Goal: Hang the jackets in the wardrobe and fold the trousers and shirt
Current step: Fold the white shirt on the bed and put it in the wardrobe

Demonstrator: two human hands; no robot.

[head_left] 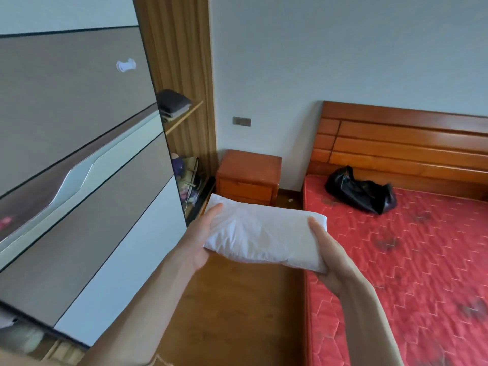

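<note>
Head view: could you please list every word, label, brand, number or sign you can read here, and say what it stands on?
None can be read.
Wall plate: any marking too small to tell.
Folded white shirt, held by the left hand and right hand: no print shows.
Black bag on the red mattress: no label shows.

A home bedroom: bed (412, 260), nightstand (248, 177) and wardrobe (79, 167).

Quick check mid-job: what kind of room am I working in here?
Most likely a bedroom. A bed with a red mattress and wooden headboard stands on the right, a wooden nightstand sits beside it, and a wardrobe with folded clothes on a shelf is on the left.
</note>
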